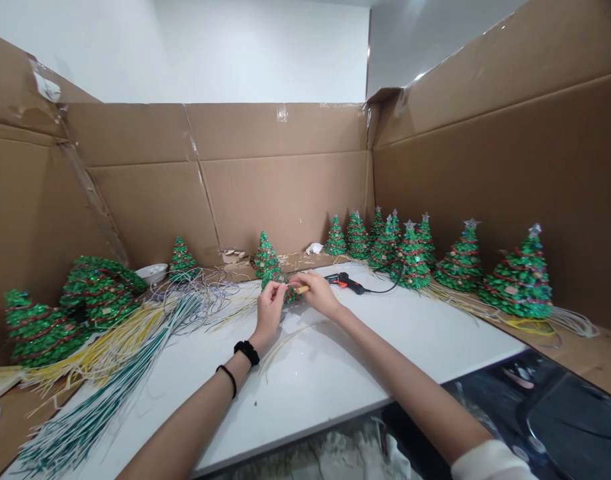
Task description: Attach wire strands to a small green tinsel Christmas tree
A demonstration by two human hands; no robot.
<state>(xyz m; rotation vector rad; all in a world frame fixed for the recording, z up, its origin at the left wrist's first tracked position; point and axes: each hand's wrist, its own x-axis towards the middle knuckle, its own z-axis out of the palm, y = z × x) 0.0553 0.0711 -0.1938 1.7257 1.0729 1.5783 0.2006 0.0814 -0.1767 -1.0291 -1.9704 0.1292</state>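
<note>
My left hand [269, 308] and my right hand [316, 293] meet over the middle of the white board, their fingertips close together. The left fingers are pinched; what lies between them is too small to make out. A short tan stick-like piece [302, 289] shows at the closed fingers of my right hand. Just behind the hands is a small green tinsel Christmas tree [271, 272], partly hidden by them. Another green tree [266, 248] stands upright behind that one. A black and orange glue gun [349, 283] lies on the board to the right of my right hand.
Bundles of yellow [103, 340] and teal [115, 393] strands spread across the left side, with tangled pale strands [205, 287] behind. Several finished trees [413, 260] line the right; more trees [40, 330] and a white bowl [153, 273] stand left. Cardboard walls [285, 193] enclose the white board [325, 380].
</note>
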